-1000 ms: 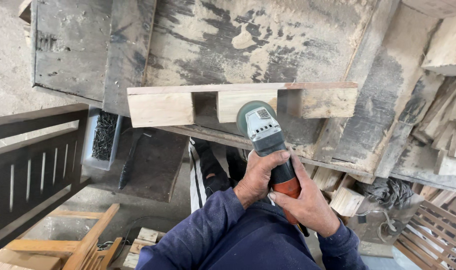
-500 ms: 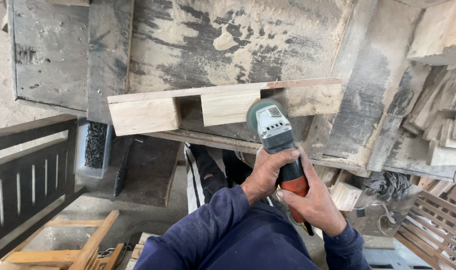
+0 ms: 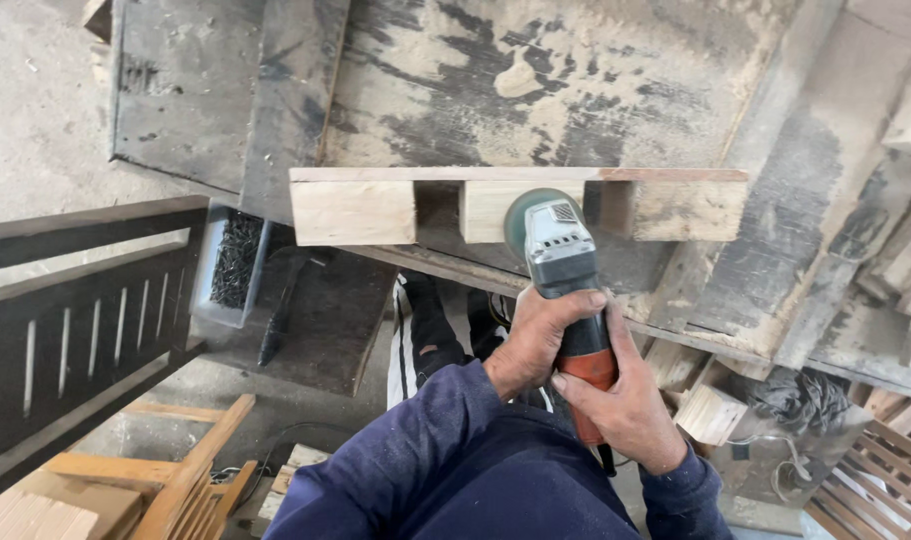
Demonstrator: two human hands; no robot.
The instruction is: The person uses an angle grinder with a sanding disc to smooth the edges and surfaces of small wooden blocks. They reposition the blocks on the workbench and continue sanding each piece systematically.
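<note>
Both hands, left hand (image 3: 537, 335) and right hand (image 3: 620, 410), clenched around angle grinder (image 3: 565, 275), head against wooden piece (image 3: 515, 205).

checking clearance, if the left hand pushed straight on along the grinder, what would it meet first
The left hand points up the grey-and-orange angle grinder. Its disc already seems to touch the middle block of the pale wooden pallet piece, so that block comes first, though depth is unclear.

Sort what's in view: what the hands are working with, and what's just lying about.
In hand:
left hand and right hand, both gripping the angle grinder
its disc against the wooden frame piece
worn workbench underneath

Lying about:
tray of nails
dark slatted panel
wood offcuts
</note>
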